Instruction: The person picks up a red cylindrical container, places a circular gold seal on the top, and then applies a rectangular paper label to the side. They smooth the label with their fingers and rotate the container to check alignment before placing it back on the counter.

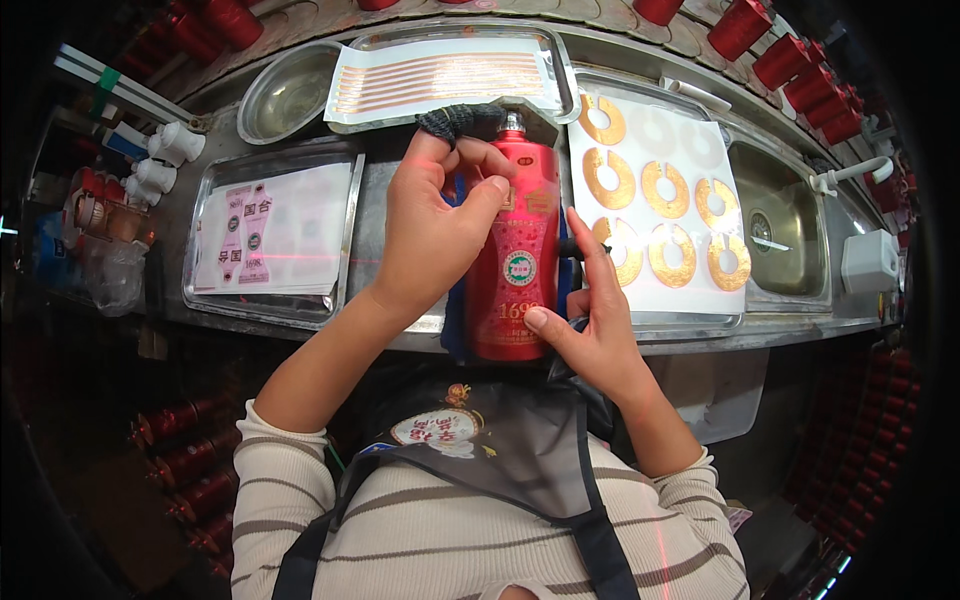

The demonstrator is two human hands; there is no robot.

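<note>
A glossy red bottle (514, 240) with a silver neck and a patterned decal on its front stands tilted in front of me. My right hand (600, 325) grips its lower right side, thumb across the front near the base and fingers along the side. At the bottle's upper left is my left hand (435, 220), its fingers bent and its thumb pressed to the decal near the shoulder. A dark fabric finger cover (458, 121) wraps the left index finger, which reaches toward the neck. Dark covering also shows on a right finger. Part of a blue cloth (453, 325) shows behind the bottle.
A metal tray (345, 215) with printed pink decal sheets (300, 250) lies left. Farther back are a metal bowl (285, 95) and a sheet of gold strips (440, 80). To the right are a sheet of gold rings (655, 200) and a sink (770, 275). Red bottles (740, 28) stand behind.
</note>
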